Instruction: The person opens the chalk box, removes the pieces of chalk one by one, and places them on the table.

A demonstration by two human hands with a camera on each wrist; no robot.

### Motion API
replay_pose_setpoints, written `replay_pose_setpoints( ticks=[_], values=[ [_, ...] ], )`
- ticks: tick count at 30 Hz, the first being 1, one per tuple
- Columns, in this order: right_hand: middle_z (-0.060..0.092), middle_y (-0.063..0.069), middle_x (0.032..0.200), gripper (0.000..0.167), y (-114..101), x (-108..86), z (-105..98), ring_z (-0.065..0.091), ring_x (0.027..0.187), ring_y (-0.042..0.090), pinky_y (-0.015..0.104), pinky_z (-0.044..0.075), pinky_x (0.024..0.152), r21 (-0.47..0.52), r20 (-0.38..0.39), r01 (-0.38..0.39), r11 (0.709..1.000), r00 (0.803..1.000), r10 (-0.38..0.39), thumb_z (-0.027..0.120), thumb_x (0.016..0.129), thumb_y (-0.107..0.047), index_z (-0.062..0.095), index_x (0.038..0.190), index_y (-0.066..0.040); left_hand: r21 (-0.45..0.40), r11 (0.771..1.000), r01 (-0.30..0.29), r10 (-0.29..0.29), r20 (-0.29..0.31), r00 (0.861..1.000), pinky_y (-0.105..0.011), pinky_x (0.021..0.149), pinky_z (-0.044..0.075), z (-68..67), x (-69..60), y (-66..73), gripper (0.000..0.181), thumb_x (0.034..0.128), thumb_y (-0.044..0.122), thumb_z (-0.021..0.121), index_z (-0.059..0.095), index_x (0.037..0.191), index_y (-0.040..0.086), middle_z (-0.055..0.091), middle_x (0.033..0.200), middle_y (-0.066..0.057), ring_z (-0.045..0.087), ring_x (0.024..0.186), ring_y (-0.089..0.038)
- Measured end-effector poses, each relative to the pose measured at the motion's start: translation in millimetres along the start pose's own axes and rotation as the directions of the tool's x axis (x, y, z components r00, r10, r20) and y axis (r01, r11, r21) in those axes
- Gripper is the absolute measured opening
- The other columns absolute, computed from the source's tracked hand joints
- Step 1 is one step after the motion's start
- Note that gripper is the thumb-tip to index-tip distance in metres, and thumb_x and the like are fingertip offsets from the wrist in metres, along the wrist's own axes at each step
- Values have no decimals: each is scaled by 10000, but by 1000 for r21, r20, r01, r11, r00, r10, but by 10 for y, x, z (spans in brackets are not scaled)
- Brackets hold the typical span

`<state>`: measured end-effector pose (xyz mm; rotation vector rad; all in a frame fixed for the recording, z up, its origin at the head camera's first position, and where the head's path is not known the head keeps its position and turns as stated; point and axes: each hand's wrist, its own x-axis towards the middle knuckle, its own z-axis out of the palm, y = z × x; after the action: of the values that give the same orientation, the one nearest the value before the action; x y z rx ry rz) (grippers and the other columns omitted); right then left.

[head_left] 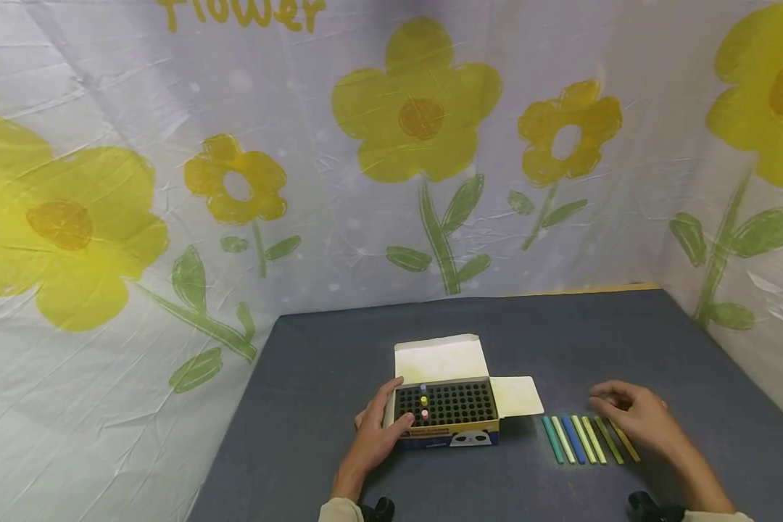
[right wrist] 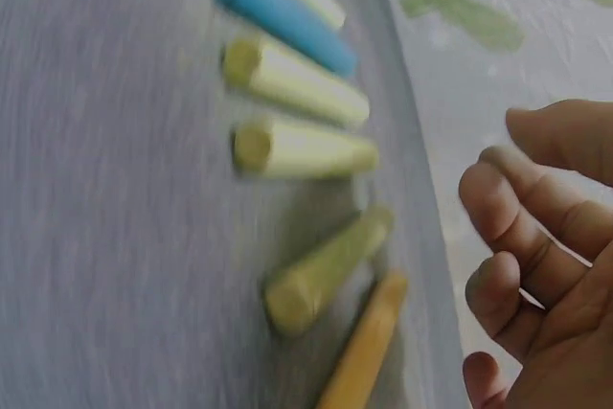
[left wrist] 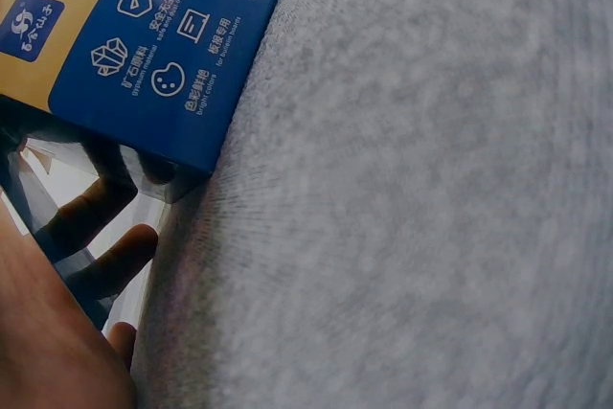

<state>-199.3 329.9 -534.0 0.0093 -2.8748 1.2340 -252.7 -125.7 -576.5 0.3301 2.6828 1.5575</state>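
Note:
An opened chalk box stands on the table, its black holder full of round holes. Three chalk ends, blue, yellow and pink, show in one column near the left. My left hand grips the box's left end, thumb at the front edge and index finger toward the back. To the right lies a row of chalk sticks: teal, whitish, blue, pale yellow, olive and orange. Just above the row's right end hovers my right hand, fingers loosely curled, nothing visible between them.
The box's white lid is folded back, and a side flap sticks out toward the chalk row. A dark grey cloth covers the table. Flower-printed sheeting hangs behind the table and at both sides.

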Motion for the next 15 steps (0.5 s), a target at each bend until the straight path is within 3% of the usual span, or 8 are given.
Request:
replay_pose_setpoints(
  ticks=[3, 6, 15],
  values=[
    [731, 154, 1113, 374, -88, 5, 56, 671, 843, 64, 351, 522, 701, 102, 7, 4, 995, 1000, -5, 633, 1019, -320, 672, 1256, -34, -6, 1000, 10, -10, -4, 1000, -651, 1077, 131, -3, -1, 13, 632, 938, 473, 678, 396, 1503, 483, 424, 1609, -27, 370, 1459, -413],
    [702, 190, 1198, 381, -193, 33, 112, 658, 886, 51, 335, 523, 708, 154, -7, 22, 988, 1000, -21, 617, 1028, -321, 661, 1274, -33, -5, 1000, 18, -18, -10, 1000, -663, 1073, 144, -3, 0, 14, 632, 933, 483, 682, 396, 1496, 499, 434, 1600, -25, 368, 1457, -406],
    [681, 133, 1096, 352, -506, 198, 312, 634, 920, 63, 305, 509, 757, 251, -48, 103, 962, 994, -94, 629, 1024, -297, 665, 1263, -42, -1, 1000, 10, -10, -7, 1000, -653, 1069, 139, 0, -6, -1, 633, 934, 477, 682, 393, 1497, 501, 431, 1602, -20, 378, 1450, -403]
  ],
)
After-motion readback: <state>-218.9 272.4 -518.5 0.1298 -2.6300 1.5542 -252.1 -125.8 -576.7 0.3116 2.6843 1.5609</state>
